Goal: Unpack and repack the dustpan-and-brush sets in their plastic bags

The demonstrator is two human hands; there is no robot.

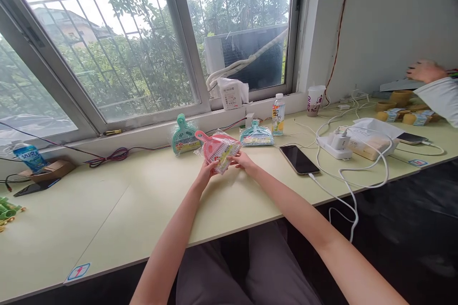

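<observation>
Both my hands hold a pink mini dustpan-and-brush set [216, 147] in a clear plastic wrapper, just above the pale green table [143, 200]. My left hand [207, 172] pinches the wrapper's near left edge. On the near right edge my right hand [243, 160] grips it with curled fingers. Two teal sets of the same kind stand behind, one to the left [183, 136] and one to the right [256, 135], leaning near the window sill.
A phone [298, 159] lies right of my hands, cabled to a white power strip [335, 146]. A drink bottle [278, 114], a cup [315, 100] and a tissue pack [232, 93] stand near the sill. Another person's hand [424, 71] reaches in at far right.
</observation>
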